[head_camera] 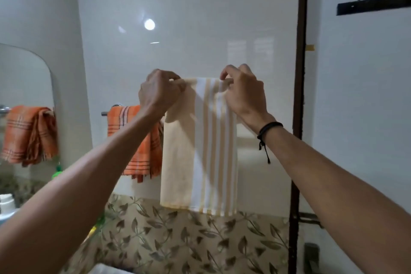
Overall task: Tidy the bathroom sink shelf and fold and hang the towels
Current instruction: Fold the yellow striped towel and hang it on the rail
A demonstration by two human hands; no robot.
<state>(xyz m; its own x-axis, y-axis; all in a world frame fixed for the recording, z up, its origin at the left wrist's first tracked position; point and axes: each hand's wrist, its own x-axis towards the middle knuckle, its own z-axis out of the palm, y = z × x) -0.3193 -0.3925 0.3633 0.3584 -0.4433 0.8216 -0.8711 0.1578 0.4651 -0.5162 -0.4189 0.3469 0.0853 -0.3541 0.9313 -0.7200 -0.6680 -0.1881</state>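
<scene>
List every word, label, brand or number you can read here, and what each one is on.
None readable.
Striped towel, pinched by left hand and right hand: stripes only, no print.
Orange towel: plaid only.
White container and green bottle at the left edge: too blurred to show any label.

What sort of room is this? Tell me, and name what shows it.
Most likely a bathroom. A mirror hangs at the left, an orange checked towel is draped over a wall rail, and a leaf-patterned band runs below. The left hand and right hand pinch a striped towel.
</scene>
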